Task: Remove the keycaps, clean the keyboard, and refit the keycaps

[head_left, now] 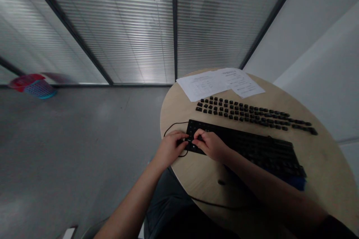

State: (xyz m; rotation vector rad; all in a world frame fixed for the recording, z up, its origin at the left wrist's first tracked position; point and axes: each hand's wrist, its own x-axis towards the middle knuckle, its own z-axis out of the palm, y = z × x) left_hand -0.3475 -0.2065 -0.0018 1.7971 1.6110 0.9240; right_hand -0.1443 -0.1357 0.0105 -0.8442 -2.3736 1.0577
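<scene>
A black keyboard (238, 136) lies at a slant on a round wooden table. My left hand (169, 148) grips its left end, thumb and forefinger bent over the edge with a small gap between the tips. Close beside it, my right hand (212, 145) is closed in a pinch over the keys at that end; whatever is between its fingertips is too small and dark to make out. Behind the keyboard, loose black keycaps (226, 110) are laid out in several rows. My right forearm hides part of the keyboard's front.
Printed papers (204, 84) lie at the back of the round table (322, 160). A thin cable (175, 124) loops by the keyboard's left end. A small dark piece (221, 182) and a blue object (298, 183) are nearer me. A basket (40, 87) stands on the floor far left.
</scene>
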